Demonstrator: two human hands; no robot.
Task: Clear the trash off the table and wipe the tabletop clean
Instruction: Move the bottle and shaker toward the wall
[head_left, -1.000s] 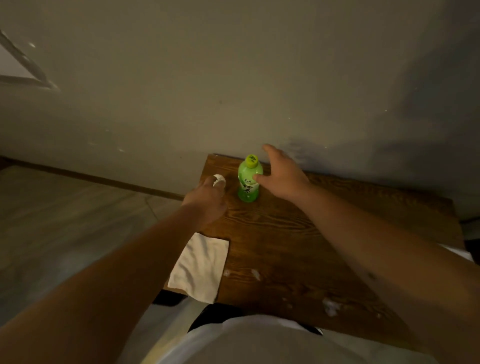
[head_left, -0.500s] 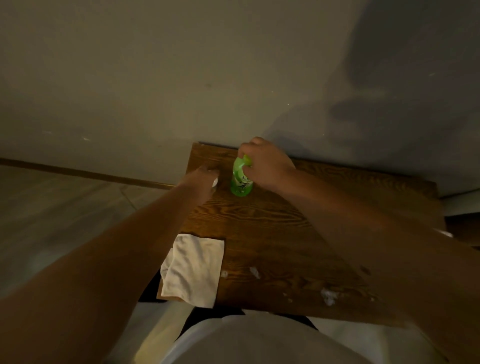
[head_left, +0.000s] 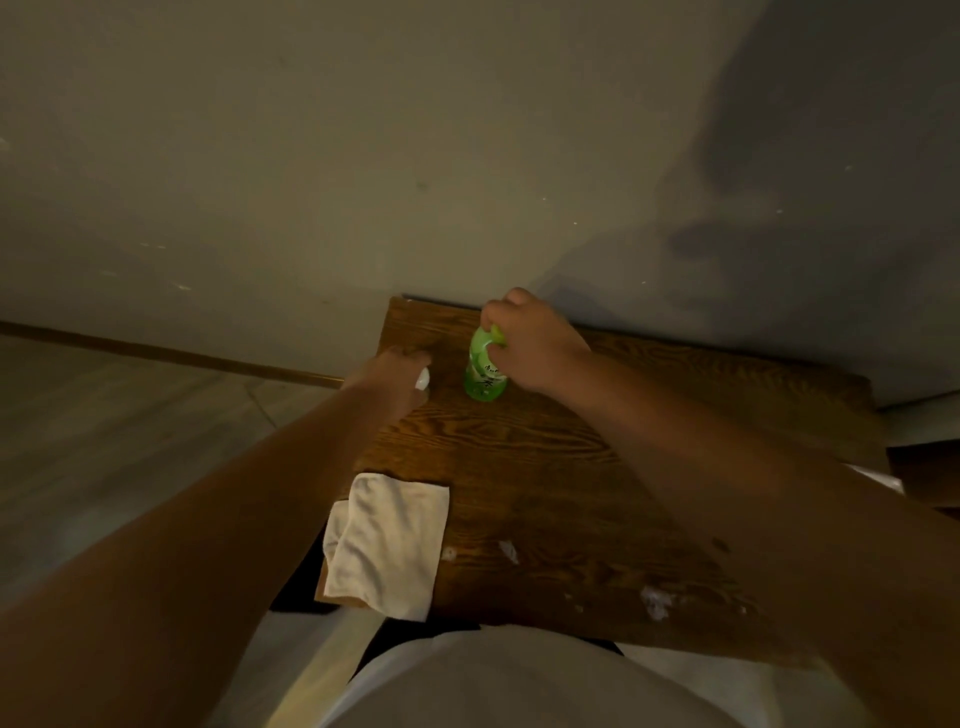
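A green plastic bottle (head_left: 484, 376) stands upright near the far left corner of the dark wooden table (head_left: 545, 467). My right hand (head_left: 530, 345) is closed over its cap and neck. To the left, my left hand (head_left: 397, 379) is closed around a small white object (head_left: 422, 379), of which only a bit shows. A white cloth (head_left: 387, 548) lies folded on the table's near left corner, hanging over the edge. Small white paper scraps (head_left: 655, 603) lie along the near edge, with another white scrap (head_left: 508, 550) right of the cloth.
The table's far edge meets a grey wall (head_left: 363, 156). A wooden floor (head_left: 104, 441) lies to the left. My white shirt (head_left: 519, 680) fills the bottom of the view. Something pale (head_left: 878, 478) sits off the table's right edge.
My right hand went from open beside the bottle to closed over its cap. My left hand closed further around the white object, hiding most of it.
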